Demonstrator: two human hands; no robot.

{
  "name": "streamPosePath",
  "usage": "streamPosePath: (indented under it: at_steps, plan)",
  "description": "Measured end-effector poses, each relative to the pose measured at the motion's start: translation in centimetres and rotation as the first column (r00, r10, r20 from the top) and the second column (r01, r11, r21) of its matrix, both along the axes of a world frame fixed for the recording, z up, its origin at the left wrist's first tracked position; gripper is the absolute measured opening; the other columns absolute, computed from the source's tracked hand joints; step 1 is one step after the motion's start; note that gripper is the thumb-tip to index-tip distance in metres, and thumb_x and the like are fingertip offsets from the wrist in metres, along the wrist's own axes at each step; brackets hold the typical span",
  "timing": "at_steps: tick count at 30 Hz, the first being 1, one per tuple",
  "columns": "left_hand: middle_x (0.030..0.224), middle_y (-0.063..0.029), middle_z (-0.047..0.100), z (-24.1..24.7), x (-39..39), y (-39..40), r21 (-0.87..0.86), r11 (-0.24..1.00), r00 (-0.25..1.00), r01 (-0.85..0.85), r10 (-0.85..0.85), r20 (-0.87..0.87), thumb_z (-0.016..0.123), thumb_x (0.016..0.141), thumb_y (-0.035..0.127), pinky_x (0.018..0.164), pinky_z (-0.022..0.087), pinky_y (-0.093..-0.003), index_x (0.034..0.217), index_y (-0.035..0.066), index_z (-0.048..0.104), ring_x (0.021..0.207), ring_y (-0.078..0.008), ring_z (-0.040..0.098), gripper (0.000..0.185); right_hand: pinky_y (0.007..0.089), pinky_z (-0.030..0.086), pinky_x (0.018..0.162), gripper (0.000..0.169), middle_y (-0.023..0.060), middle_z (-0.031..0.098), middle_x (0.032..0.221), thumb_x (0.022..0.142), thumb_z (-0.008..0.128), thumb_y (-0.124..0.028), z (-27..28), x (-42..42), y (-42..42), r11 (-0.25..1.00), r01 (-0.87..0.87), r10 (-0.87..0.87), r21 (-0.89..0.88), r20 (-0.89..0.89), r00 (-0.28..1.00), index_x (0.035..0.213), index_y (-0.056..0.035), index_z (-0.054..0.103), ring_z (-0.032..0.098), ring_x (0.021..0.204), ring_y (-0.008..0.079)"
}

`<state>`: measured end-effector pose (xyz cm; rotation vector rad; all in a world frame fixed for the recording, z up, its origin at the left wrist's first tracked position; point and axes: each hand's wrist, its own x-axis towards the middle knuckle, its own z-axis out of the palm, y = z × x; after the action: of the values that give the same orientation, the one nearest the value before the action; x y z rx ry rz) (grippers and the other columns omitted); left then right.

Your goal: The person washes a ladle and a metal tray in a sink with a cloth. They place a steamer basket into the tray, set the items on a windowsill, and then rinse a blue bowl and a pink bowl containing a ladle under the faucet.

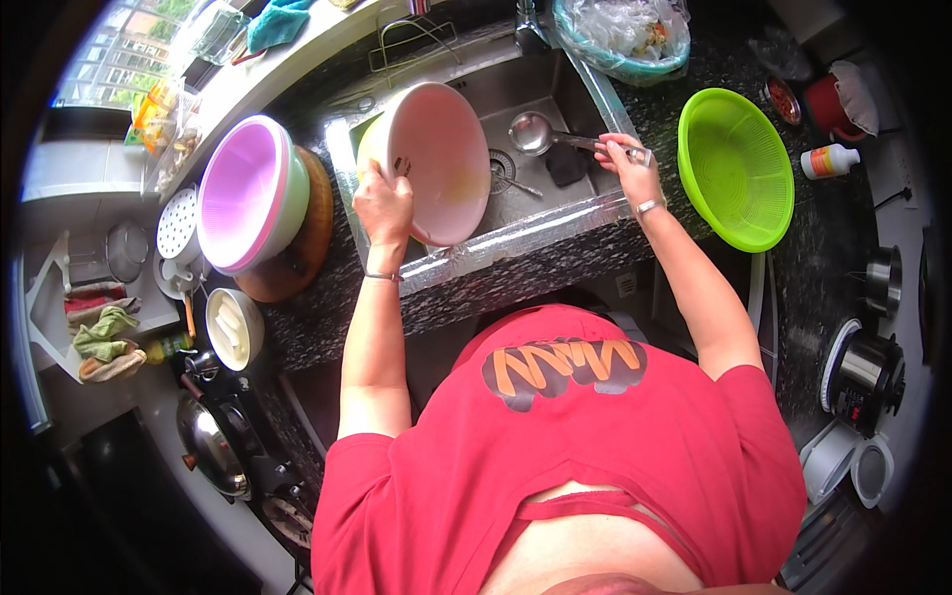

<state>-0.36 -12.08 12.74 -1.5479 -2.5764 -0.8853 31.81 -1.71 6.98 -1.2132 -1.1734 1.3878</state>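
My left hand (383, 204) grips the near left rim of a large bowl (446, 163), pink inside and yellowish outside. The bowl is tilted on its side over the left part of a stainless steel sink (513, 93), its inside turned to the right. In my right hand (627, 167) is the handle of a metal ladle (532, 134), held over the sink's right half with its round cup to the left. Below the ladle, a dark cloth or sponge (566, 164) lies on the sink floor. A small metal utensil (520, 184) rests by the drain (501, 165).
Stacked basins and colanders (242, 193) stand on a round wooden board (316, 208) at left, near a bowl with white pieces (234, 327). A green colander (736, 171) sits on the right counter. Behind the sink are a faucet (529, 30) and a bag-lined teal basin (632, 63).
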Motion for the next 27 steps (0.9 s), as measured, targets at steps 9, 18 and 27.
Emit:
streamPosePath:
  at_steps: [9, 18, 27]
  plan:
    - [0.066, -0.0108, 0.056, -2.9, -1.8, 0.7, 0.039, 0.977, 0.880, -0.208, 0.170, 0.443, 0.063, 0.065, 0.017, 0.062, 0.045, -0.0315, 0.071, 0.000, 0.048, 0.060, -0.0179, 0.053, 0.023, 0.0456, 0.047, 0.085, 0.049, 0.0306, 0.045, 0.114, 0.085, 0.055, -0.020, -7.3, -1.2, 5.3, 0.674, -0.061, -0.462, -0.736, -0.484, 0.743, 0.118, 0.0087, 0.032, 0.052, 0.101, 0.0398]
    - [0.067, -0.0077, 0.056, -5.0, 0.0, 1.5, 0.044, 0.972, 0.587, -0.230, 0.103, 0.803, 0.064, 0.077, 0.035, 0.048, 0.045, -0.0248, 0.072, 0.004, 0.048, 0.054, -0.0131, 0.054, 0.034, 0.0305, 0.044, 0.078, 0.036, 0.0112, 0.059, 0.097, 0.083, 0.058, -0.029, -0.3, -12.5, -5.2, 0.535, -0.844, 0.775, 0.018, 0.388, 0.499, 0.105, -0.0013, 0.053, 0.057, 0.088, 0.0191]
    - [0.060, -0.0013, 0.051, -4.0, -1.2, 0.0, 0.084, 0.973, 0.314, -0.213, -0.013, 0.949, 0.057, 0.086, 0.027, 0.039, 0.041, -0.0178, 0.073, 0.004, 0.051, 0.043, -0.0059, 0.047, 0.027, 0.0221, 0.042, 0.072, 0.032, -0.0025, 0.058, 0.087, 0.085, 0.059, -0.026, 0.9, -11.8, -2.1, 0.622, -0.783, 0.781, -0.013, 0.081, 0.619, 0.106, -0.0014, 0.058, 0.049, 0.079, 0.0048]
